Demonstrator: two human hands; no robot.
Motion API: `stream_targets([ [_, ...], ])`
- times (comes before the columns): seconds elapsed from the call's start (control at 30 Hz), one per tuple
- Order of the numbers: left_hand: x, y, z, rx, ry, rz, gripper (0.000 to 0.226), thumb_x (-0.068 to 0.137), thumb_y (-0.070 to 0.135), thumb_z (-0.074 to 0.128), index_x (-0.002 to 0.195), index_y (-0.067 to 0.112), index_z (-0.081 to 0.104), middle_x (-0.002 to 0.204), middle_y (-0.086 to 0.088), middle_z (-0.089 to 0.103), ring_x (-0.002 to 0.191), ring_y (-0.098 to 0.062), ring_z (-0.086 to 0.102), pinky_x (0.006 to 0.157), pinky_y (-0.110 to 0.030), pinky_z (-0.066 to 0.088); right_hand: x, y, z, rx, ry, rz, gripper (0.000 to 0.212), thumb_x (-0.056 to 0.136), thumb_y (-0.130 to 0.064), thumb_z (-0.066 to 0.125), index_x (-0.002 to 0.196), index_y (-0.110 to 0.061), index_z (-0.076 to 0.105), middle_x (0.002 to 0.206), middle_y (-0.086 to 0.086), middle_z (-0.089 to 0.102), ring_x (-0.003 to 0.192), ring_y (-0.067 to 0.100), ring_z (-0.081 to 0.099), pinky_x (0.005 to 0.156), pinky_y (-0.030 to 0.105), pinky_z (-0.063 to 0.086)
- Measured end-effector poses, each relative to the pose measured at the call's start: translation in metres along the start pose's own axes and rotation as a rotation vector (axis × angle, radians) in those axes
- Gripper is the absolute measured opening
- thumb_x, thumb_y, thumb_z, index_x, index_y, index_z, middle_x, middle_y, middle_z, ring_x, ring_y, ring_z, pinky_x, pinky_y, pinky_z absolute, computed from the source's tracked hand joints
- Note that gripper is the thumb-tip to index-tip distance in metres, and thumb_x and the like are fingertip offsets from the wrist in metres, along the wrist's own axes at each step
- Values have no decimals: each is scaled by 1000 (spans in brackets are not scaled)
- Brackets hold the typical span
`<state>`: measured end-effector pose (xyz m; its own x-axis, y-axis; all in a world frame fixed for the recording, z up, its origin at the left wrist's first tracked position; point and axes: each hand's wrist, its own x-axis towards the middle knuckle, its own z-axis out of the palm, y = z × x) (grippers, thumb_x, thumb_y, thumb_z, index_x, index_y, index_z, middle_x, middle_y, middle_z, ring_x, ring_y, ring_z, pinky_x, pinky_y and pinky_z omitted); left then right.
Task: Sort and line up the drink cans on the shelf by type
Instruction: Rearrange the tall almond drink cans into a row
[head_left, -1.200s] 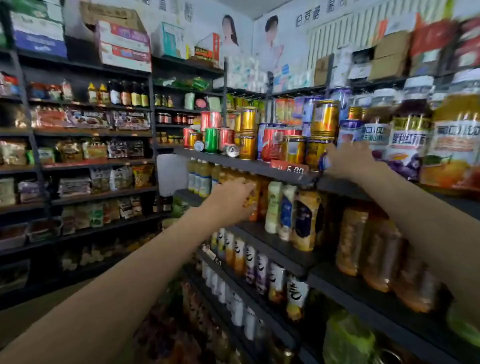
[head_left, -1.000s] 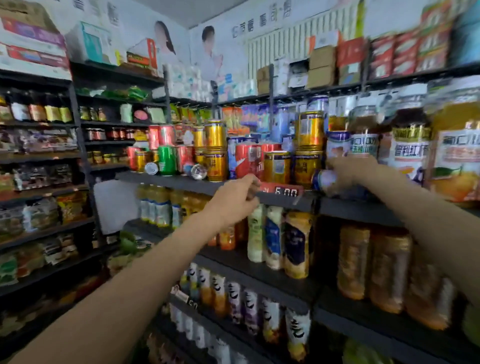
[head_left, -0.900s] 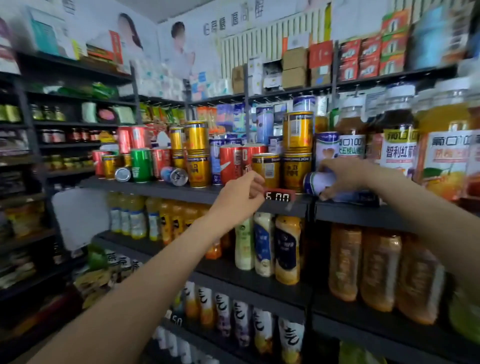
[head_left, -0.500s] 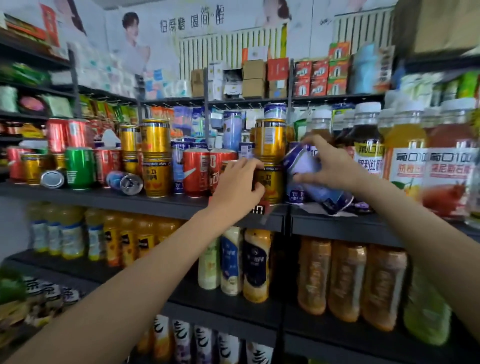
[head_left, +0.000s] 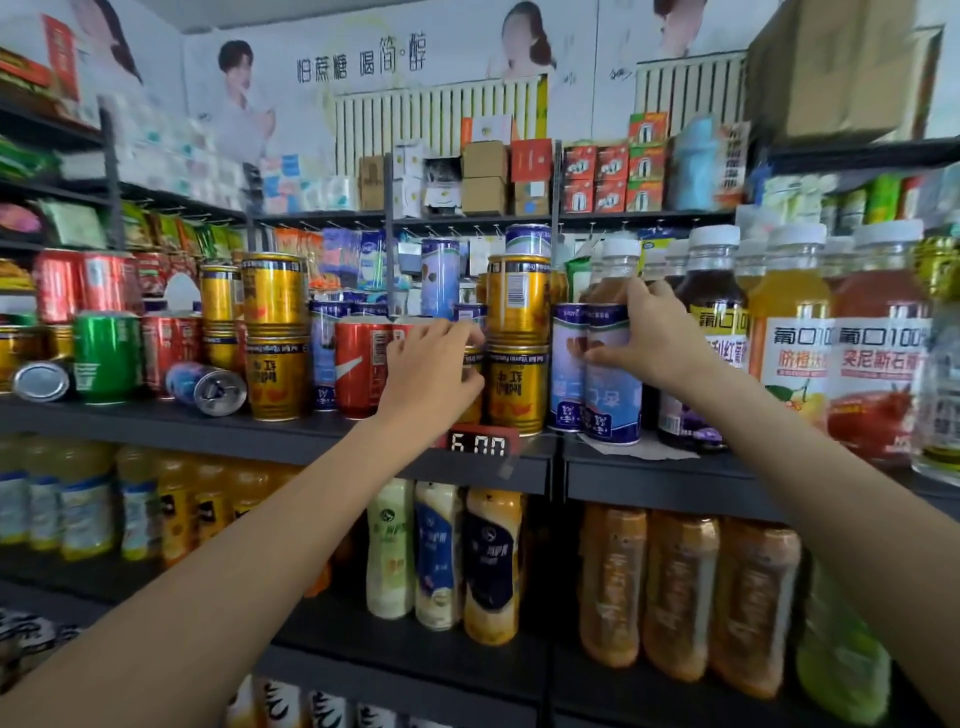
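Note:
Mixed drink cans crowd the dark shelf (head_left: 249, 434). My right hand (head_left: 652, 338) grips the top of a blue-and-white can (head_left: 613, 400), which stands upright on the shelf beside a matching can (head_left: 566, 374). My left hand (head_left: 431, 376) curls round a small gold can (head_left: 472, 387), mostly hidden, between a red can (head_left: 358, 366) and a stack of two gold cans (head_left: 517, 343). Further left stand another gold stack (head_left: 275, 338), red cans and a green can (head_left: 106, 358). Two cans lie on their sides, a blue one (head_left: 213, 387) and a silver-ended one (head_left: 44, 382).
Tall juice bottles (head_left: 789, 343) stand close on the right of the blue-and-white cans. A red price tag (head_left: 478, 445) hangs on the shelf edge. More blue cans (head_left: 439, 275) stand behind. Bottles fill the lower shelves, boxes (head_left: 483, 176) the top one.
My right hand has tipped the blue-and-white can from lying to upright beside its match. My left hand has risen from the shelf edge to the gold can. The view has swung left.

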<state>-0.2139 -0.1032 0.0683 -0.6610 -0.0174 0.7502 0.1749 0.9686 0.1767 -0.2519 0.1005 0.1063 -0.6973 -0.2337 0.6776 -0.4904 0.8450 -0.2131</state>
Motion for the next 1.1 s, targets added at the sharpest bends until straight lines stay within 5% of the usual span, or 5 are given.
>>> stream_targets([
  [0.27,11,-16,0,-165,55,79,18,86,23,59,104,23,62,109,8,61,112,-16,48,102,-42,32,6,-13,-14,-429,-101,-63,52,82,-38,66,113,1,52,125,18,49,120,35,41,98,42,37],
  [0.57,13,-11,-5,-83,155,225,15,87,21,55,100,23,63,105,9,59,105,-13,48,94,-28,25,12,-17,-5,-201,-73,81,59,79,-36,69,126,-14,40,115,15,55,97,31,59,79,36,46],
  [0.87,15,52,-21,-1395,-641,-339,32,94,38,44,110,11,49,107,-18,63,94,-25,64,83,-28,54,-4,-39,-59,419,395,-14,53,74,-19,73,119,-22,47,107,5,51,89,25,58,77,28,53],
  [0.97,31,58,-29,-1837,-515,-440,33,90,30,53,110,5,47,105,-23,61,98,-28,63,85,-29,54,-21,-39,-68,682,373,-43,49,73,-18,76,108,-17,42,92,-7,50,90,21,61,74,34,56],
  [1.1,48,63,-37,-1626,-262,-239,36,85,16,63,118,9,50,115,-9,62,106,-21,60,81,-25,53,-37,-26,-55,408,188,-8,52,71,-33,78,105,-10,45,82,-10,50,72,11,57,64,30,51],
])
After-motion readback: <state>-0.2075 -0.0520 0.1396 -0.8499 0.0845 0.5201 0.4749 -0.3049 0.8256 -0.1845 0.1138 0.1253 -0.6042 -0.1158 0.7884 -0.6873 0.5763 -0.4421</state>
